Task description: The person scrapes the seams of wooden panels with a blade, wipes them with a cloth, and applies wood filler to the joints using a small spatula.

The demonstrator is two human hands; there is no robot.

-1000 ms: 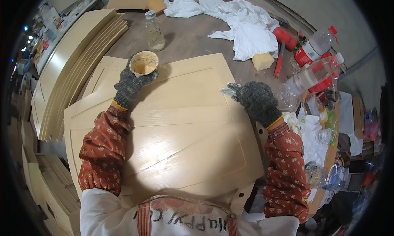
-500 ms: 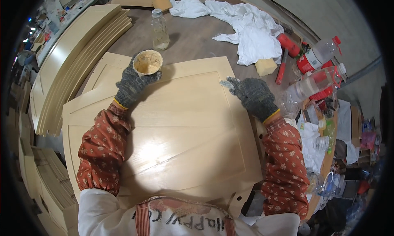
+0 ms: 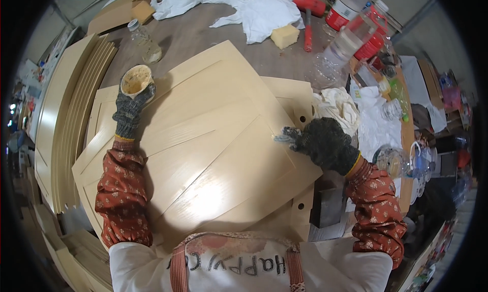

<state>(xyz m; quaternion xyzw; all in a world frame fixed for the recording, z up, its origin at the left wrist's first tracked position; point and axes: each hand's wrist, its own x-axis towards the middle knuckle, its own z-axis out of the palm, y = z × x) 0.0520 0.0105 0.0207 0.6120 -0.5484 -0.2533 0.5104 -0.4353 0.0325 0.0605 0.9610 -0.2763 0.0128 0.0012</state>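
My left hand (image 3: 133, 107), in a dark grey knit glove, grips a small cup (image 3: 136, 80) of yellowish paste, its open top upward. The cup is beside the upper left edge of a cream door panel (image 3: 203, 139) with raised-frame lines, lying askew across the table. My right hand (image 3: 325, 142), gloved alike, is over the panel's right side. Its thumb and forefinger point left with tips together, smeared pale, at the panel's surface; the other fingers are curled. Whether something small sits between the tips I cannot make out. A second panel (image 3: 290, 91) shows underneath.
Curved cream panels (image 3: 66, 109) stand stacked at the left. A glass bottle (image 3: 146, 43), white cloths (image 3: 264, 17), a yellow sponge (image 3: 285, 36) and a red-handled hammer (image 3: 308, 30) lie along the far side. Plastic bottles (image 3: 340, 45) and a crumpled cloth (image 3: 338, 109) are at the right.
The top panel has turned counter-clockwise, uncovering part of the panel below. My view has swung right. Both hands keep their grips, the left now lower left in view, the right lower.
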